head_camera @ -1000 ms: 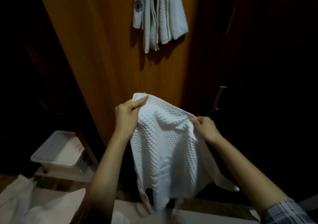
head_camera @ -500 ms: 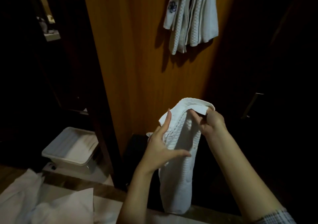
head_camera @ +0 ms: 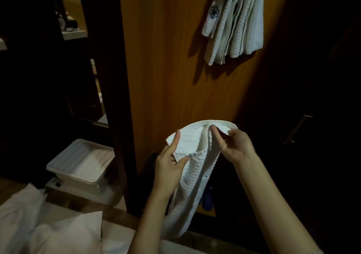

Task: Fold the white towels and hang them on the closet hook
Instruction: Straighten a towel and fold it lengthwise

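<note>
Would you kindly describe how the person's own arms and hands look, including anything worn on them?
Both forearms are bare. The left hand and right hand show no gloves, rings or watch. Only at the bottom edge, on the right arm, a pale sleeve edge just enters view; its pattern cannot be told here.

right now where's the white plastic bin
In the head view the white plastic bin sits on the floor at lower left, left of the wooden closet panel and just beyond the white bedding.
</note>
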Demonstrator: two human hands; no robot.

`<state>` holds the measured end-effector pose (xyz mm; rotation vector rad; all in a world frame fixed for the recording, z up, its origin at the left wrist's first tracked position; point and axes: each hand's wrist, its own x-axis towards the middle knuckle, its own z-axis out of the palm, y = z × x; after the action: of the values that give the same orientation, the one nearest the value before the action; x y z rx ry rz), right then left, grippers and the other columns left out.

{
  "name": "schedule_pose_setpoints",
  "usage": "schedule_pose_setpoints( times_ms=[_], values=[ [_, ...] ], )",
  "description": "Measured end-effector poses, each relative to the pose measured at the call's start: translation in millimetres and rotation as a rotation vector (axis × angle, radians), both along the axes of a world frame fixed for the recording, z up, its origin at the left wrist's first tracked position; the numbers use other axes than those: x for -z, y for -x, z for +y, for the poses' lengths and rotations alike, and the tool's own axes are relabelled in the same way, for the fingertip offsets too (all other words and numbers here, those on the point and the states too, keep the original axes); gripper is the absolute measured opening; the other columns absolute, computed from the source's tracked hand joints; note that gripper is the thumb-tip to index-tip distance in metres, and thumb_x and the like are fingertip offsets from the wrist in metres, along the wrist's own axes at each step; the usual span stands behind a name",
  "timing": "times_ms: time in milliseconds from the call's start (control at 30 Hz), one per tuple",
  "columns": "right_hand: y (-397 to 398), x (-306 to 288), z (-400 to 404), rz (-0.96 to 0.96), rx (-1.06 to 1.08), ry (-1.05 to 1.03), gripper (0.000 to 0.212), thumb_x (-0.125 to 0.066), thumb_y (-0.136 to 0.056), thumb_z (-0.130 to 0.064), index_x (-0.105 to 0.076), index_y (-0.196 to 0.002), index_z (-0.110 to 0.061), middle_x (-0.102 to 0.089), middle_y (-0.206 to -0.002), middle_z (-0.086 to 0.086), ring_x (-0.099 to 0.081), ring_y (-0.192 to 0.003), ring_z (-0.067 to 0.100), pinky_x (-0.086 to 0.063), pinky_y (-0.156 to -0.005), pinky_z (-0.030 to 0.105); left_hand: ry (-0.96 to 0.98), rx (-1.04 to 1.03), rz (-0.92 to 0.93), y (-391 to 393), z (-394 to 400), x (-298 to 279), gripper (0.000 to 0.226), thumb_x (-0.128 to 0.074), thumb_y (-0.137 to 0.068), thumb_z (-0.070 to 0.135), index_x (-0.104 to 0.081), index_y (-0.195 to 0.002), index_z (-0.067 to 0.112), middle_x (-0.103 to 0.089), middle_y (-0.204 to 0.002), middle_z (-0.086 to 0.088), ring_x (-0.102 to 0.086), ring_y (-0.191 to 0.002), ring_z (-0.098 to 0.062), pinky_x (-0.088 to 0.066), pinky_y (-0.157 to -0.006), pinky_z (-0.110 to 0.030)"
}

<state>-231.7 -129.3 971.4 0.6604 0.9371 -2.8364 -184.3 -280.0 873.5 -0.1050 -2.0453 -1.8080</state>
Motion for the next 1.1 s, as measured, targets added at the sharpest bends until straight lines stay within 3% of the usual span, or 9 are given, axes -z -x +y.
schedule_pose_setpoints(
  times_ms=[133,267,333,500,600,700,867,967,1100],
  values=[
    [-14.3,22.8,-17.2,0.086,-0.082,-0.35,0.03,-0.041,-0.09,0.008,-0.043,-0.12,0.001,-0.054,-0.097,0.019,-0.068,-0.08,0.024,-0.058,-0.08,0.035,0.045,-0.025,0.04,-4.9,-14.9,-0.8,0.084,-0.066,-0.081,-0.004,-0.034,-0.124,0.06,-0.046,-0.078,0.013,-0.032,-0.042,-0.001,-0.029,-0.043,-0.008],
    [-44.8,42.3,-30.0,0.692,-0.144,-1.598,0.042,-0.057,-0.079,0.0,-0.049,-0.117,-0.018,-0.046,-0.116,-0.001,-0.046,-0.106,0.009,-0.039,-0.084,0.006,0.157,0.027,-0.006,-10.2,-24.9,-4.0,0.081,-0.066,-0.082,-0.001,-0.033,-0.126,0.059,-0.029,-0.065,0.011,-0.035,-0.047,-0.001,-0.03,-0.048,-0.008],
    [-52.9,47.7,-33.6,1.018,-0.352,-1.82,0.031,-0.057,-0.072,-0.01,-0.055,-0.101,-0.018,-0.049,-0.103,-0.005,-0.043,-0.097,0.007,-0.035,-0.09,0.017,0.195,0.055,-0.02,-13.3,-29.1,-3.7,0.08,-0.063,-0.082,-0.005,-0.036,-0.127,0.056,-0.034,-0.06,0.012,-0.038,-0.047,0.002,-0.031,-0.048,-0.006],
    [-48.4,58.6,-37.9,1.021,-0.498,-2.063,0.036,-0.074,-0.071,-0.041,-0.047,-0.086,-0.021,-0.048,-0.082,-0.009,-0.041,-0.078,0.011,-0.033,-0.075,0.025,0.2,0.086,-0.089,-20.1,-37.2,2.0,0.082,-0.064,-0.079,-0.006,-0.038,-0.126,0.056,-0.033,-0.056,0.011,-0.031,-0.04,0.0,-0.027,-0.043,-0.006],
    [-43.3,58.8,-41.3,1.002,-0.552,-2.082,0.035,-0.074,-0.072,-0.038,-0.043,-0.076,-0.023,-0.045,-0.071,-0.01,-0.04,-0.07,0.012,-0.028,-0.062,0.025,0.146,0.141,-0.112,-23.5,-36.7,1.8,0.082,-0.064,-0.078,-0.009,-0.041,-0.122,0.056,-0.043,-0.051,0.015,-0.028,-0.039,-0.001,-0.024,-0.041,-0.008],
    [-40.5,57.4,-41.0,0.941,-0.675,-2.101,0.04,-0.073,-0.075,-0.041,-0.036,-0.065,-0.028,-0.041,-0.063,-0.011,-0.039,-0.06,0.008,-0.024,-0.049,0.022,0.108,0.179,-0.142,-26.4,-37.2,0.0,0.08,-0.07,-0.077,-0.003,-0.042,-0.123,0.056,-0.024,-0.047,0.011,-0.021,-0.042,-0.004,-0.021,-0.042,-0.014],
    [-37.7,58.0,-37.7,1.013,-0.746,-2.105,0.035,-0.068,-0.082,-0.034,-0.039,-0.066,-0.025,-0.036,-0.064,-0.011,-0.039,-0.065,0.011,-0.023,-0.053,0.025,0.111,0.247,-0.171,-26.8,-42.9,-3.8,0.077,-0.068,-0.081,0.001,-0.04,-0.129,0.054,-0.028,-0.052,0.009,-0.027,-0.046,-0.005,-0.029,-0.045,-0.017],
    [-33.5,53.0,-24.8,1.049,-0.844,-1.908,0.029,-0.069,-0.084,-0.031,-0.046,-0.07,-0.018,-0.039,-0.06,-0.008,-0.039,-0.058,0.006,-0.029,-0.055,0.019,0.009,0.356,-0.176,-27.0,-48.7,-7.6,0.065,-0.063,-0.087,0.006,-0.044,-0.128,0.053,-0.064,-0.093,0.002,-0.062,-0.076,-0.023,-0.056,-0.074,-0.037],
    [-29.6,46.2,-15.3,1.035,-0.923,-1.798,0.026,-0.067,-0.085,-0.021,-0.043,-0.077,-0.027,-0.042,-0.062,-0.007,-0.042,-0.059,0.001,-0.032,-0.056,0.013,0.004,0.418,-0.156,-27.3,-43.3,-15.1,0.05,-0.065,-0.081,0.038,-0.048,-0.126,0.055,-0.06,-0.118,0.006,-0.059,-0.107,-0.013,-0.048,-0.089,-0.027]
  ],
)
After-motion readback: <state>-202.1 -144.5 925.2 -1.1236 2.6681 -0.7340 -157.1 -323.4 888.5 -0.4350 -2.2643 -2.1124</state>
